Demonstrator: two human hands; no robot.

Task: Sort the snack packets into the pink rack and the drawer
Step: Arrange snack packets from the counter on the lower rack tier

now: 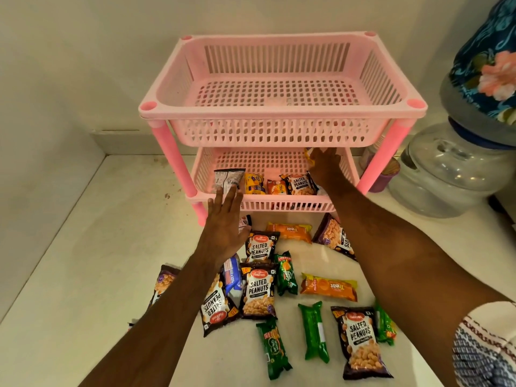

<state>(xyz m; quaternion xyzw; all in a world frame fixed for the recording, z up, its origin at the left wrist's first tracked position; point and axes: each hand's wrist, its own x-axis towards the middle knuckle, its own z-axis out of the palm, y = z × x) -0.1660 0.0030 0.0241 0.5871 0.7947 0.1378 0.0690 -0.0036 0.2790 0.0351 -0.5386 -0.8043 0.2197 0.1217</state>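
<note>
Right, nearest us on the white counter (69, 247) lies the spread of snack packets: a dark salted peanuts packet (361, 342) near right, a plain green packet (314, 331) beside it, another green biscuit packet (273, 349) to its left, and an orange Treat packet (329, 287) just beyond. Further left, two more peanut packets overlap under the left forearm, one upright (259, 291), one upside down (216, 305), with a blue packet (233, 272) tucked between arm and peanuts. Moving up, the left hand (224, 222) hovers flat just in front of the pink rack (282, 107), fingers straight and spread, holding nothing, its fingertips close to the lower tray's front rim (273, 203). Inside that lower tray sit a grey-white packet (229, 178), a yellow packet (254, 184), a small orange packet (276, 187) and a peanut packet in the tray (300, 184). The right hand (324, 164) reaches deep into the tray's right side, fingers curled on a yellow-edged packet (308, 156); the hand hides most of it. The top tray stands above. Far right, a glass jar (446, 174) with a patterned cloth-covered container (485, 65) on top crowds the rack's right leg.
</note>
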